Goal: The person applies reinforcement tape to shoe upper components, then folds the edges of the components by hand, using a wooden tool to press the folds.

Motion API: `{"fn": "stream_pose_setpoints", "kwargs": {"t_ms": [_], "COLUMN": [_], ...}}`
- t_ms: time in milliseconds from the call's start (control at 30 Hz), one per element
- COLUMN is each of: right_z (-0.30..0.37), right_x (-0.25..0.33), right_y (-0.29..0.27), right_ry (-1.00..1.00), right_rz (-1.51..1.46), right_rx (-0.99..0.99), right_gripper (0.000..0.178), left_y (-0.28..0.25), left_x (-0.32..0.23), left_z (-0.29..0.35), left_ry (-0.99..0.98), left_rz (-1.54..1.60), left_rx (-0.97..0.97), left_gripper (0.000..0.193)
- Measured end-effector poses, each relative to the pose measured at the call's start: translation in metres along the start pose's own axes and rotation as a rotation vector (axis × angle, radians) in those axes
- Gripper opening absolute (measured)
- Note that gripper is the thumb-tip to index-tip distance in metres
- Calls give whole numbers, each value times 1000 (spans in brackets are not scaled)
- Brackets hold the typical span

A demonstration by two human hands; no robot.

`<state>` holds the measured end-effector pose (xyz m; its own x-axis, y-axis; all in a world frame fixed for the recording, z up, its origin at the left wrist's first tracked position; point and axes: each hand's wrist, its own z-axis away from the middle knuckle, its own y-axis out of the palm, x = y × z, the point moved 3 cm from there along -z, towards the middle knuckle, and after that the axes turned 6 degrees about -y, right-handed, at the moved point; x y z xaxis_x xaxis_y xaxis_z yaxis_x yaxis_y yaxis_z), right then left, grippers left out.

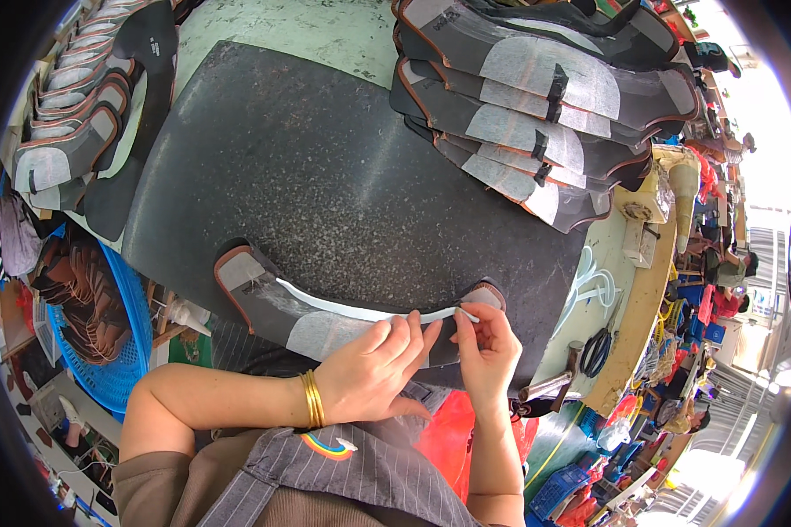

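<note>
A curved shoe-upper piece (264,299), dark grey with a pale patch and a reddish edge, lies at the near edge of the black work mat. Along its upper curve runs a narrow white strip (334,307). My left hand (369,373) rests over the middle of the piece, fingers stretched out and their tips on the strip; its thumb is apart below. At the strip's right end my right hand (488,347) is closed, pinching the white strip between thumb and fingers. Both hands hide part of the piece's lower right side.
Stacked similar pieces (536,97) lie at the far right, with another row (70,132) at the far left. A blue basket (119,351) of brown pieces stands left. Right of the black mat (264,149) are a hammer (554,382), loose white strips (593,281) and dark coiled cord (597,351).
</note>
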<state>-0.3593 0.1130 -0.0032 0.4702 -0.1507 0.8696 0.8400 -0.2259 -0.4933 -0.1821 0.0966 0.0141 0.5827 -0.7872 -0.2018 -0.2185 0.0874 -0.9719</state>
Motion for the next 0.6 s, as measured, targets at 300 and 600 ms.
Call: {"fn": "stream_pose_setpoints", "kwargs": {"t_ms": [300, 600], "right_z": [-22, -42], "right_x": [14, 9], "right_y": [-8, -9], "right_ry": [-251, -174], "right_rz": [161, 163], "right_rx": [144, 278], "right_gripper": [12, 9], "left_y": [0, 6], "left_x": [-3, -3], "left_z": [-12, -17], "left_ry": [-10, -19], "left_rz": [18, 24], "left_rx": [63, 84], "left_gripper": [75, 70]}}
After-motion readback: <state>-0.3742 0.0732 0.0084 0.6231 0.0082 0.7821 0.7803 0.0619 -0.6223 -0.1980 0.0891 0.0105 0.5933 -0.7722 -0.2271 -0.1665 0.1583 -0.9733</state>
